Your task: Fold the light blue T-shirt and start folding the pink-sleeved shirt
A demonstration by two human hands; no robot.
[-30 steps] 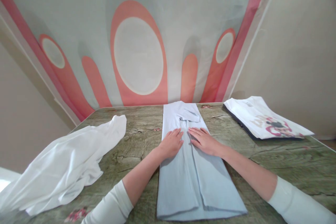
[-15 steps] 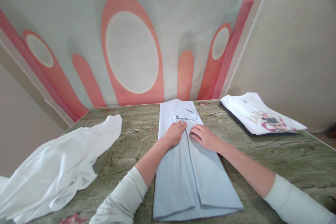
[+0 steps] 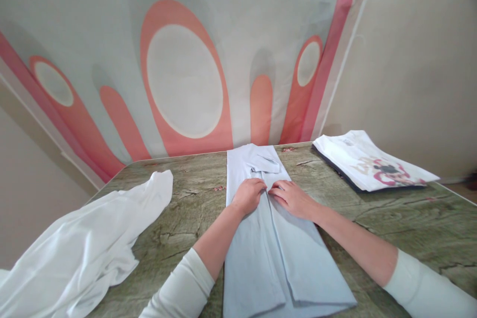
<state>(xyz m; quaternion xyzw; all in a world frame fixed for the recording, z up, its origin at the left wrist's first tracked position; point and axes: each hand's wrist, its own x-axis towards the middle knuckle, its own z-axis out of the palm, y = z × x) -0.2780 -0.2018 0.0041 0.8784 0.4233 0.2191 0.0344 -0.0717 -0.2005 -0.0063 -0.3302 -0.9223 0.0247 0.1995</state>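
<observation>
Head view: left hand [image 3: 249, 195], right hand [image 3: 292, 198] on blue shirt [image 3: 276, 258] near tabletop [image 3: 179, 228] far edge; each grip pinches cloth below collar [image 3: 266, 163]. Keep pinches level, folded edges aligned.

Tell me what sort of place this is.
Probably a room in a home used for folding clothes: a table against a painted wall, a blue shirt half folded, folded shirts nearby.
</observation>
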